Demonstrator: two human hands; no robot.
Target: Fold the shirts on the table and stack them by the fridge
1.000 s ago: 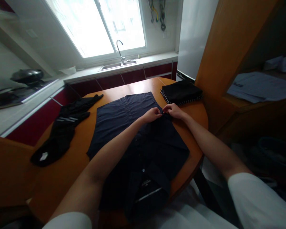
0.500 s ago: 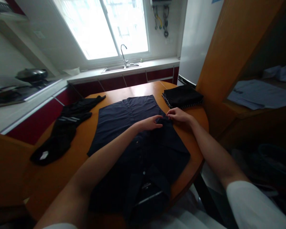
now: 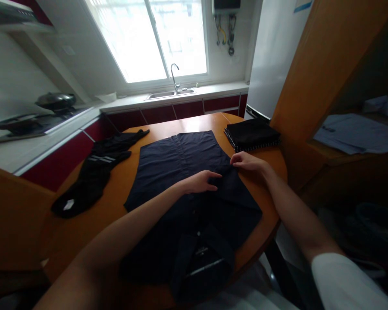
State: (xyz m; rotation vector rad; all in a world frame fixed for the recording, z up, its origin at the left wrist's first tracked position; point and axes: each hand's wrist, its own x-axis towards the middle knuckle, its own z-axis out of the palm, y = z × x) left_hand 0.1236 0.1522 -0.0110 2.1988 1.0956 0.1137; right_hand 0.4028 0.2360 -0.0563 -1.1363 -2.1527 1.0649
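Note:
A dark navy button-up shirt (image 3: 168, 163) lies spread on the round wooden table (image 3: 116, 189), its collar toward me and its hem toward the window. My left hand (image 3: 202, 181) is over the middle of the shirt, thumb and fingers apart, with nothing between them. At the shirt's right edge, my right hand (image 3: 245, 161) pinches the fabric between thumb and fingertips. Small buttons run down the shirt's front, and a label shows inside the collar.
Black clothing with pale stripes (image 3: 95, 172) lies crumpled at the table's left. A folded black stack of cloth (image 3: 252, 134) sits at the back right, beyond my right hand. Past the table are a counter with a sink (image 3: 168, 94) and a stove with a pan (image 3: 56, 101).
My left hand has drawn away from the right edge toward the shirt's middle, letting go of the fabric there. My right hand stays at the edge. The view has shifted slightly.

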